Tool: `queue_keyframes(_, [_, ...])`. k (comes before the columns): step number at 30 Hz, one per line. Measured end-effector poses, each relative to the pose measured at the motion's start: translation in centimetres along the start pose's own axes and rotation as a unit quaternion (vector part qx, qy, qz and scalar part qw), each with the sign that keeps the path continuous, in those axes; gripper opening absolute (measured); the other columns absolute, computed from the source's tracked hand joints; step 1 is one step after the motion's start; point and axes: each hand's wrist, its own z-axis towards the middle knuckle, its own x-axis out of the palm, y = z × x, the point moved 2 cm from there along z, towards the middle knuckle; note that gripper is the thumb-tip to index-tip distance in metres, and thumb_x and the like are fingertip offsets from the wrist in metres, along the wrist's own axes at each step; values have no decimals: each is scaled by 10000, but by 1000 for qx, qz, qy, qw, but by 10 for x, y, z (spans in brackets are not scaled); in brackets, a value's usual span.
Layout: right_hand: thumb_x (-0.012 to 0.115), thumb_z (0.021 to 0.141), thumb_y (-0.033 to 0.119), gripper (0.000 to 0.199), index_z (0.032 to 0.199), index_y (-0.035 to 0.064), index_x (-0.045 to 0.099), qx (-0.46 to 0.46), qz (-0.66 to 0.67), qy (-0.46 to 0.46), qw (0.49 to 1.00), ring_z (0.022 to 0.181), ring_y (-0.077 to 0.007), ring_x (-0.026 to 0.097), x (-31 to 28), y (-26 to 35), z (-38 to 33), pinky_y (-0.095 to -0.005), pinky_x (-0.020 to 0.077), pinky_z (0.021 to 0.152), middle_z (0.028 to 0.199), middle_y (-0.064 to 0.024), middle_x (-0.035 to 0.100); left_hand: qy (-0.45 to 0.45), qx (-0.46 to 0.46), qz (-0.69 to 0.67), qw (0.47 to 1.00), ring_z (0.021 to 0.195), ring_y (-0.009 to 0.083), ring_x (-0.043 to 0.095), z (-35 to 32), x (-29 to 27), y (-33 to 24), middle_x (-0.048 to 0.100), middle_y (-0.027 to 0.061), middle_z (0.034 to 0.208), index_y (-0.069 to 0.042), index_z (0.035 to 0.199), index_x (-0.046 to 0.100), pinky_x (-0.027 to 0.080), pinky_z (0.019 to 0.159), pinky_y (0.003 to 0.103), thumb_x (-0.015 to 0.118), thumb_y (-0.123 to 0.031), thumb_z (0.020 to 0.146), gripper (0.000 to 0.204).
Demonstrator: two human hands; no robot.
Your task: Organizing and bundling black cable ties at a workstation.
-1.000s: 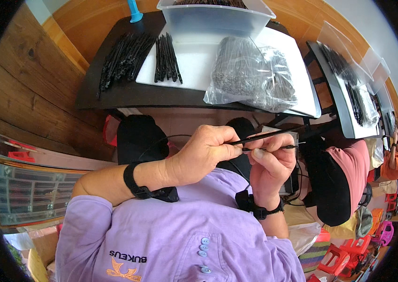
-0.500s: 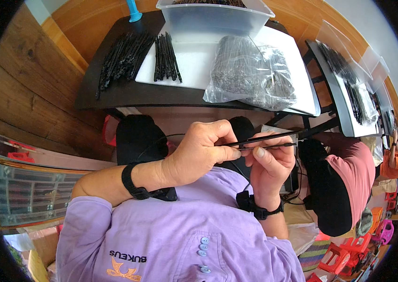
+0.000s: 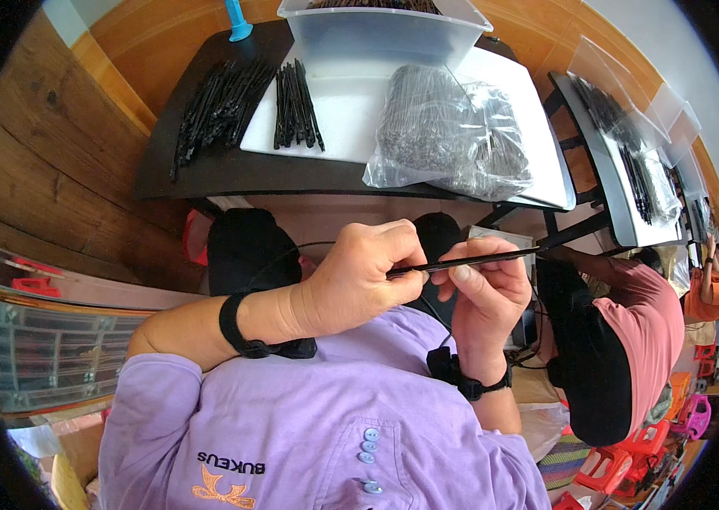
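Observation:
A thin black stick (image 3: 514, 253) runs slantwise between my hands above my lap. My left hand (image 3: 370, 270) pinches its left end with curled fingers. The fingertips of my right hand (image 3: 487, 285) close on its middle, thumb below and index finger above, and the right end juts past them. On the table in front lie a large heap of similar black sticks (image 3: 219, 110) and a smaller bunch (image 3: 296, 106). Right of these rests a clear plastic bag (image 3: 427, 127) full of thin grey pieces.
The bag and smaller bunch lie on a white board (image 3: 342, 110) on the black table (image 3: 172, 166). A clear plastic bin (image 3: 376, 38) stands behind, near a blue holder (image 3: 240, 21). To the right, a person in pink (image 3: 644, 319) sits by another table (image 3: 610, 178).
Earlier a thin metal piece showed separately below the black stick; now just one dark stick is visible. My hands have hardly moved. The person in pink has shifted slightly.

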Motion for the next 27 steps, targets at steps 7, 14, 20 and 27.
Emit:
queue_keyframes(7, [688,804,-46,266,1045,-58,575,4,-12,-27,1000,679,-192,668,1,0,1,-242,513,510,872,-170,678,5,37,32,999,588,154,546,3,1,6,571,73,707,0,800,555,421,524,299,676,-1,782,122])
queue_keyframes(14, [680,820,-48,286,1083,-62,570,16,-22,-29,999,685,-190,667,5,2,0,-240,512,513,869,-167,681,13,3,6,1000,593,106,531,3,2,16,550,58,664,-2,812,547,412,516,290,670,-22,794,125])
queue_keyframes(20, [672,827,-39,251,1059,-58,579,14,-53,-18,998,695,-192,669,3,-1,-3,-242,523,524,911,-171,686,52,-130,-119,983,531,40,488,0,-3,19,556,2,660,-35,835,540,361,442,222,659,-69,850,124])
queue_keyframes(27, [665,819,-30,174,978,-50,597,15,-44,-25,999,717,-210,681,1,-5,-5,-250,530,533,899,-177,684,59,-191,-205,958,531,22,463,-1,-2,25,543,-29,664,-47,849,540,349,442,212,658,-87,869,126])
